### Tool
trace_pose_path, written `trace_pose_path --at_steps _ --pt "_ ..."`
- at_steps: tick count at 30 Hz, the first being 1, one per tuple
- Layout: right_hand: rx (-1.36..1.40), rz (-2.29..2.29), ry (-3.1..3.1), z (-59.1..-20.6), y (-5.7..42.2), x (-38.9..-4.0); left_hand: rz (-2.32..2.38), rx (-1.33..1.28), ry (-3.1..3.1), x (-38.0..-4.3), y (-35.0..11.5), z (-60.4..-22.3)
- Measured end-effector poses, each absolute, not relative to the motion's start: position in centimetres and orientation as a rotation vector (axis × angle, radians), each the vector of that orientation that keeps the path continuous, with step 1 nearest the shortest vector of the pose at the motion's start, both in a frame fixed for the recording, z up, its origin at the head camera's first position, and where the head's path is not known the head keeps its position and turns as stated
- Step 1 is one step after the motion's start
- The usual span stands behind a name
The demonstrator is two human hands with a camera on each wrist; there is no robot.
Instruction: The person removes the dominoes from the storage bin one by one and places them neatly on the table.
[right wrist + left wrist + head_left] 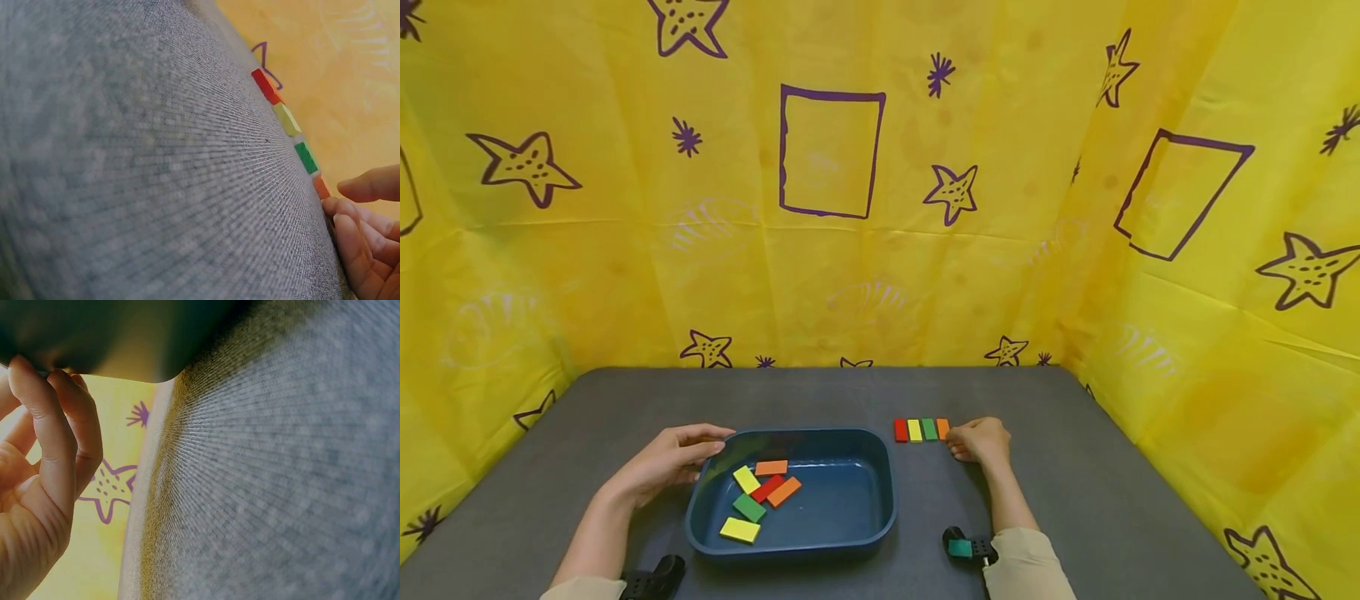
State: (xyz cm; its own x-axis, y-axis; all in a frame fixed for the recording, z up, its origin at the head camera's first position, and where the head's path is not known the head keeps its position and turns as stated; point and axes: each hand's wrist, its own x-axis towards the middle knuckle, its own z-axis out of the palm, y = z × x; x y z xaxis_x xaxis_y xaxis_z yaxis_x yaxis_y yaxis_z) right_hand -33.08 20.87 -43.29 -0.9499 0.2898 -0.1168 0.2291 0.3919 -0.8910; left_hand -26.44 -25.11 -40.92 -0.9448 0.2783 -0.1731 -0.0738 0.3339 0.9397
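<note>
A dark blue tray (850,546) stands on the grey table, holding several small flat rectangular blocks in yellow, orange, red and green. My left hand (673,454) grips the tray's back left corner; in the left wrist view its bent fingers (53,419) meet the tray's outer side. Right of the tray lies a short row: a red block (901,431), a yellow block (914,431), a green block (929,429) and an orange block (943,428). At the row's right end, my right hand (981,439) touches the orange block's edge with bent fingers, its index fingertip (350,189) raised slightly above.
Yellow cloth (827,292) with purple drawings hangs behind and on both sides of the table (1060,483). A black wrist strap with a teal part (960,547) shows near my right sleeve (1030,567); another black strap (658,579) is at my left wrist.
</note>
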Motion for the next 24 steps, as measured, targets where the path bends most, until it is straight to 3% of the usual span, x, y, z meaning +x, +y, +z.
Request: trace_pose_path --at_steps 14,24 --pt "-0.467 1.587 -2.576 -42.9 20.7 -32.8 1.639 0.218 2.304 -26.4 -25.2 -40.9" --pt "-0.290 1.418 -2.621 -40.7 18.2 -32.0 1.652 0.209 2.293 -26.4 -25.3 -41.0"
